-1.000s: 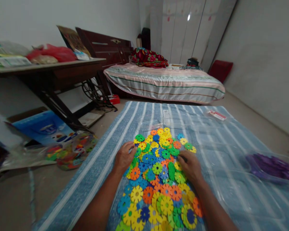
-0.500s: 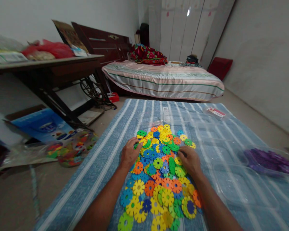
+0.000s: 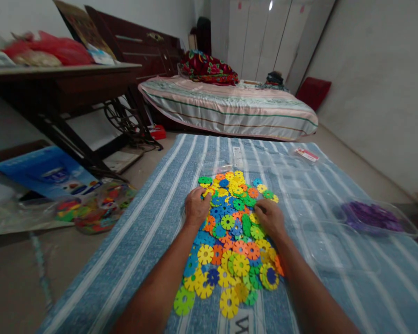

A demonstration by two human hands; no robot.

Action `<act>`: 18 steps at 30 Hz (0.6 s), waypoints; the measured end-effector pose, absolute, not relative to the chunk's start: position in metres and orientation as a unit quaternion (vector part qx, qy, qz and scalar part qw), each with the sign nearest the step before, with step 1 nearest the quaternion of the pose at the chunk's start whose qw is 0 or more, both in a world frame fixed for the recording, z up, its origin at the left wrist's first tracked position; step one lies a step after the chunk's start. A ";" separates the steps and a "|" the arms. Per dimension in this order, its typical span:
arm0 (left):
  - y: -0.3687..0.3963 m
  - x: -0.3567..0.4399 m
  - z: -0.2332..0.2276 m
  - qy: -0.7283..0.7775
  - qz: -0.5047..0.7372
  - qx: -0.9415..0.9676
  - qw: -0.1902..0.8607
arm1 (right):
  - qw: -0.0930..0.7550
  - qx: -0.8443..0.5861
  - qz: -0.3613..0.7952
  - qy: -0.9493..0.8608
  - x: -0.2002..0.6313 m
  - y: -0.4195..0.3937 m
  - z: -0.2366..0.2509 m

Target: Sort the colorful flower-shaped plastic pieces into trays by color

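Hands rest on disc pile (image 3: 230,232) on striped mat (image 3: 142,232): our left hand (image 3: 196,207) at its left edge, right hand (image 3: 270,218) at its right; both grips loose, grasping nothing.

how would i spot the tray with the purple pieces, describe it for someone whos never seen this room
Start at the blue striped mat on the floor. Follow its right edge to the clear plastic tray beyond the right hand. Unlike the empty clear tray beside it, this one holds purple pieces.
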State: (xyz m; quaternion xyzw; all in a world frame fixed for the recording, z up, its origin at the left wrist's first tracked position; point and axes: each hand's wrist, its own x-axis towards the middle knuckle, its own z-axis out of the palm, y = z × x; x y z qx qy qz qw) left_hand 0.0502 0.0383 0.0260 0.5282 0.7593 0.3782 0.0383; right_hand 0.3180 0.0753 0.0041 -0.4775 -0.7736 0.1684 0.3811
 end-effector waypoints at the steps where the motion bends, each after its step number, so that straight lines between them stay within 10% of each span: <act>1: 0.039 0.049 0.026 0.759 0.379 0.528 0.040 | 0.380 -0.478 0.166 -0.774 0.318 0.076 0.004; 18: 0.041 0.043 0.030 0.734 0.392 0.551 0.063 | 0.332 -0.489 0.152 -0.792 0.321 0.074 0.021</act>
